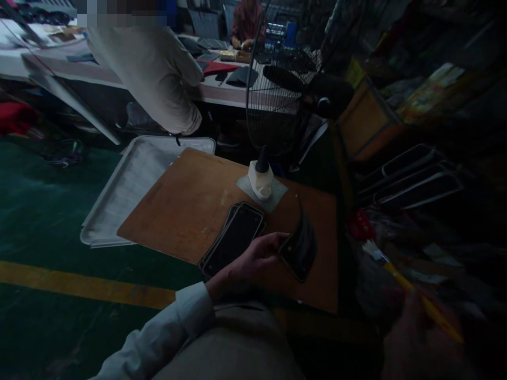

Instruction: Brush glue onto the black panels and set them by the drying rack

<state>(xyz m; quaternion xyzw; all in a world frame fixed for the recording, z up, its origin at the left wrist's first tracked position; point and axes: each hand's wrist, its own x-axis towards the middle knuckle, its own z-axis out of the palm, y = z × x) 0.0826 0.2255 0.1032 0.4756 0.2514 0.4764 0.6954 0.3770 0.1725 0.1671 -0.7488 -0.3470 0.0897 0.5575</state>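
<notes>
Between the fingers of my left hand (261, 256) is a black leather-like panel (301, 245), slightly curved and raised over the right part of a brown board (166, 206). A stack of similar dark rectangular panels with pale edges (237, 237) lies on the board beside that hand. My right hand (412, 327), dim at the lower right, is closed around a paintbrush with a yellow handle (400, 277) and pale bristles, held away from the board. Behind the stack, a white bottle with a black cone-shaped top (260, 177) stands on a greyish square sheet (279, 192).
A white tray (106, 211) sits partly under the board's left side. Beyond it, a standing fan (273, 105) and a co-worker in a light shirt (146, 74) are by a long worktable (106, 74). Another person (247, 26) sits farther back. Cluttered bags and frames (412, 169) line the right.
</notes>
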